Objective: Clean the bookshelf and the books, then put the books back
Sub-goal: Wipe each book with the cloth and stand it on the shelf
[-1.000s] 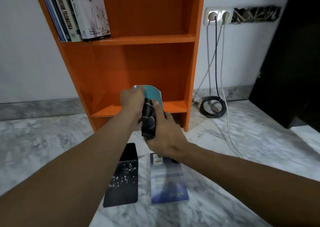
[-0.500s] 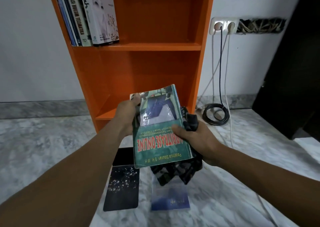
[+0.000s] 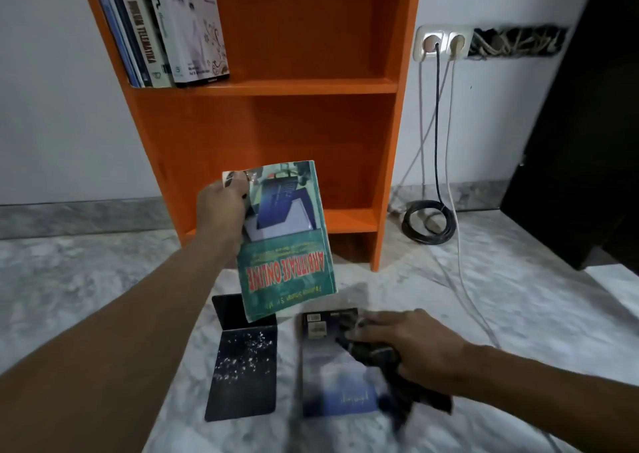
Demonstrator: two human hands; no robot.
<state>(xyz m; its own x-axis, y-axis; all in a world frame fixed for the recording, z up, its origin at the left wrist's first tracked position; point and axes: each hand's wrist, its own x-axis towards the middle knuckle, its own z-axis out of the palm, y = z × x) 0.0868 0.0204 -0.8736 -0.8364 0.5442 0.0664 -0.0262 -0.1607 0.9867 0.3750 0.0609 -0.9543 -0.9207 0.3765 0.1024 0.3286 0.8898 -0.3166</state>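
Observation:
My left hand (image 3: pixel 221 210) grips a green book (image 3: pixel 290 266) by its top corner and holds it in the air, cover toward me, in front of the orange bookshelf (image 3: pixel 276 86). My right hand (image 3: pixel 411 342) holds a dark cloth (image 3: pixel 383 355) low over a blue book (image 3: pixel 332 387) that lies on the marble floor. A black book (image 3: pixel 245 373) with white specks lies on the floor to the left of the blue one. Several books (image 3: pixel 169 27) stand leaning at the left of the upper shelf. The lower shelf holds nothing.
A wall socket (image 3: pixel 442 42) at the right has two cables running down to a black coil (image 3: pixel 428 222) on the floor beside the shelf. A white cable (image 3: pixel 463 286) trails across the floor. A dark door or cabinet (image 3: pixel 587 141) stands at the far right.
My right hand let go of the green book and dropped with the cloth to the blue book on the floor. My left hand alone now holds the green book, a little higher.

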